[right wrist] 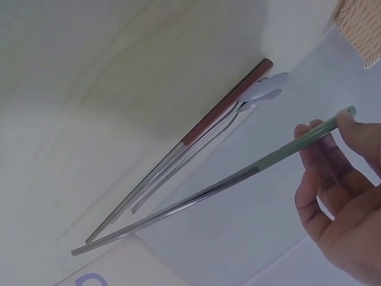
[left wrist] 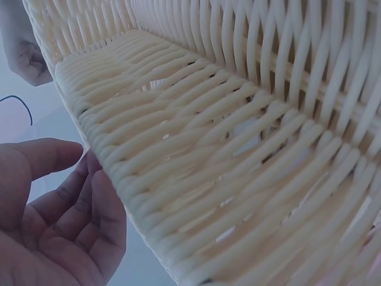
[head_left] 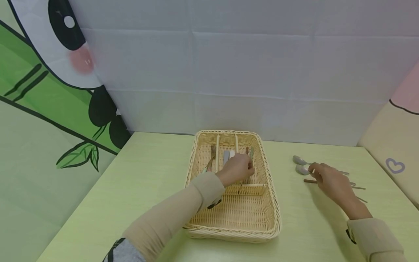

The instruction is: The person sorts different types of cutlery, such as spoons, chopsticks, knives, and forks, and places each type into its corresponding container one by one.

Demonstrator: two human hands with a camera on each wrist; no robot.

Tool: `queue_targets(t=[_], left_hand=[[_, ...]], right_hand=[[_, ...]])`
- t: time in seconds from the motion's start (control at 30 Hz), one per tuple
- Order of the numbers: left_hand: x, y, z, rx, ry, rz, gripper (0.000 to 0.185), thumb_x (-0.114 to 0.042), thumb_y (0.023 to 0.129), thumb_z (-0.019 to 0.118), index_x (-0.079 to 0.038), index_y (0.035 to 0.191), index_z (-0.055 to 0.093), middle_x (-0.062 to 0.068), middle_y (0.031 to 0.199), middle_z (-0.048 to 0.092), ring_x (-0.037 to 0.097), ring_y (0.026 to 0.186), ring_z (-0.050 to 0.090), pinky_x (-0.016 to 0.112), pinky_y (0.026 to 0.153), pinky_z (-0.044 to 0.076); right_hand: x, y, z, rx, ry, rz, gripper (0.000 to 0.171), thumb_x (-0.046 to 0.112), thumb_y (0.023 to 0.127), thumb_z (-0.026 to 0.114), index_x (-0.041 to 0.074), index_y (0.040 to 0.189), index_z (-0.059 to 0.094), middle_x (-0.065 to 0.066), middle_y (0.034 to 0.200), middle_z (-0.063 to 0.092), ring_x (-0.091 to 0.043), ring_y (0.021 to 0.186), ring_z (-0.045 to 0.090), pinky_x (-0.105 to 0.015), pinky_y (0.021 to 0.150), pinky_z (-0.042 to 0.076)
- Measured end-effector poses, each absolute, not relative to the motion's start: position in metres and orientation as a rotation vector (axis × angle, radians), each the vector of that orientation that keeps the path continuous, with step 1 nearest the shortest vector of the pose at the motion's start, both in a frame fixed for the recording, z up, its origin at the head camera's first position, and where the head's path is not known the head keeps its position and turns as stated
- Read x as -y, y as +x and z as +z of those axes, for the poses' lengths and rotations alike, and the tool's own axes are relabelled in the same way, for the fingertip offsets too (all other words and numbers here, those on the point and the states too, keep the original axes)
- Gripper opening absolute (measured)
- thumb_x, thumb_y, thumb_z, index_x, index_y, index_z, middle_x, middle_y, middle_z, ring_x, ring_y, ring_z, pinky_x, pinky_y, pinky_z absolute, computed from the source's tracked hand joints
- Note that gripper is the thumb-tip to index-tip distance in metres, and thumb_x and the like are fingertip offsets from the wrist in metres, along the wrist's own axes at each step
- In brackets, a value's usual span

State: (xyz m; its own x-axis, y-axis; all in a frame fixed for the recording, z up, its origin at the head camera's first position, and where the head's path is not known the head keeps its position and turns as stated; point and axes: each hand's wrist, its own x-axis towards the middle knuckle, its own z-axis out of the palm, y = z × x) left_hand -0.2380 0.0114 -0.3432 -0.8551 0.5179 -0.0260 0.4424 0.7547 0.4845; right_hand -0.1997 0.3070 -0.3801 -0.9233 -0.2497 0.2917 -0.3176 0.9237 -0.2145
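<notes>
My left hand [head_left: 243,168] reaches into the right-hand compartment of a cream wicker basket [head_left: 275,203], beside a brown and a green chopstick [head_left: 249,151] lying there. In the left wrist view the left hand [left wrist: 71,208] has relaxed fingers, holds nothing and sits against the basket wall [left wrist: 208,149]. To the right, on the table, my right hand [head_left: 319,174] pinches the end of a green-handled chopstick [right wrist: 238,176] between thumb and fingers [right wrist: 321,155]. Its metal tip points away, low over the table.
A red-handled chopstick [right wrist: 226,107] and two metal spoons [head_left: 299,160] lie on the pale green table [head_left: 147,189], right of the basket. A fork [head_left: 212,156] and a grey-and-white piece [head_left: 228,155] lie in the basket's other compartments. A white sheet wall stands behind.
</notes>
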Motion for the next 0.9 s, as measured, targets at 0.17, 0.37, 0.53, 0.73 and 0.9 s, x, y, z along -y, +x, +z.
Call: queue_targets(t=[0.17, 0.37, 0.53, 0.73, 0.9], left_hand=[[-0.012, -0.237, -0.344, -2.804, 0.789, 0.696, 0.039, -0.015, 0.093, 0.047, -0.016, 0.054, 0.038, -0.005, 0.045, 0.029, 0.006, 0.039, 0.023, 0.020, 0.041, 0.023], [-0.012, -0.235, -0.341, -2.782, 0.797, 0.746, 0.039, -0.015, 0.093, 0.046, -0.016, 0.055, 0.038, -0.005, 0.046, 0.029, 0.007, 0.040, 0.023, 0.020, 0.042, 0.023], [-0.016, -0.231, -0.337, -2.756, 0.807, 0.794, 0.037, -0.011, 0.090, 0.047, -0.016, 0.055, 0.035, -0.005, 0.047, 0.028, 0.007, 0.042, 0.023, 0.019, 0.043, 0.023], [-0.022, -0.227, -0.334, -2.744, 0.863, 0.805, 0.031, -0.010, 0.089, 0.048, -0.015, 0.058, 0.044, -0.005, 0.051, 0.037, 0.005, 0.044, 0.028, 0.018, 0.046, 0.027], [-0.030, -0.224, -0.335, -2.723, 0.913, 0.802, 0.024, -0.011, 0.091, 0.050, -0.012, 0.069, 0.060, -0.005, 0.059, 0.052, 0.005, 0.047, 0.038, 0.017, 0.049, 0.034]], right_hand=[[-0.304, -0.199, -0.374, 2.699, 0.431, 0.402, 0.013, -0.001, 0.082, 0.060, 0.006, 0.094, 0.060, -0.009, 0.075, 0.062, -0.014, 0.052, 0.049, -0.024, 0.041, 0.031], [-0.297, -0.199, -0.367, 2.519, 0.449, 0.443, 0.017, -0.006, 0.077, 0.064, 0.003, 0.091, 0.061, -0.011, 0.074, 0.063, -0.014, 0.050, 0.048, -0.023, 0.043, 0.032], [-0.291, -0.198, -0.361, 2.500, 0.415, 0.504, 0.015, -0.004, 0.080, 0.063, 0.002, 0.094, 0.060, -0.011, 0.076, 0.061, -0.014, 0.054, 0.046, -0.024, 0.046, 0.032], [-0.282, -0.197, -0.352, 2.465, 0.371, 0.597, 0.015, -0.003, 0.081, 0.063, -0.001, 0.096, 0.060, -0.013, 0.079, 0.063, -0.013, 0.058, 0.047, -0.022, 0.045, 0.030], [-0.276, -0.194, -0.346, 2.399, 0.325, 0.702, 0.014, -0.002, 0.083, 0.062, -0.002, 0.096, 0.060, -0.014, 0.080, 0.064, 0.008, 0.071, 0.047, -0.011, 0.053, 0.034]])
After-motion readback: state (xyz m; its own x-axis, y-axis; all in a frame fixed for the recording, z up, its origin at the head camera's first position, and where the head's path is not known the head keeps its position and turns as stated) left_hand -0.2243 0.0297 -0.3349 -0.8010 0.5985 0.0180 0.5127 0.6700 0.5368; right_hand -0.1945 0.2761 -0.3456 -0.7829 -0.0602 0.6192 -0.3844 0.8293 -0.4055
